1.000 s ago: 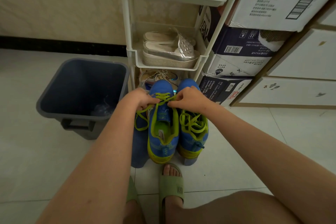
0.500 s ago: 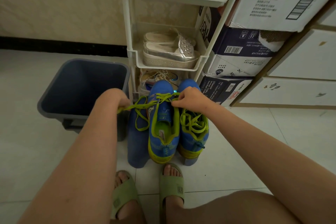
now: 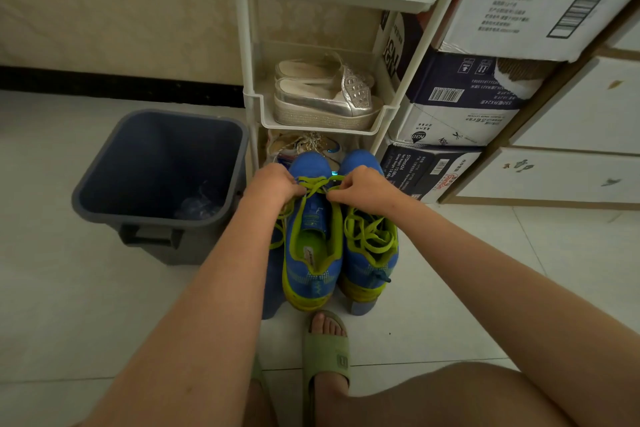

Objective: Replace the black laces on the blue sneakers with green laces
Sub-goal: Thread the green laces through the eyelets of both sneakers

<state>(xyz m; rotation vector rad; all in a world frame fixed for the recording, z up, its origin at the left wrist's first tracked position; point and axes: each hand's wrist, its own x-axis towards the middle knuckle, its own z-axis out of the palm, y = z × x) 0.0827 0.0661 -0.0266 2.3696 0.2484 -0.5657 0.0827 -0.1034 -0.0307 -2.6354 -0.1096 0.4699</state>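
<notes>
Green sandal (image 3: 325,354) on the floor tile, nearest. Just past it, blue sneakers (image 3: 311,274) side by side, toes to the rack. Left hand (image 3: 273,184) and right hand (image 3: 363,189): fingers curled, both pinching the green lace (image 3: 317,182) over the bin-side sneaker. Grey bin (image 3: 156,166) left, white shoe rack (image 3: 322,125) behind.

Place: home, shoe-storage corner.
Evidence: white shoe rack (image 3: 251,45) holding silver shoes (image 3: 325,97); stacked cardboard boxes (image 3: 460,107); grey bin (image 3: 152,215); tiled floor (image 3: 69,305).
</notes>
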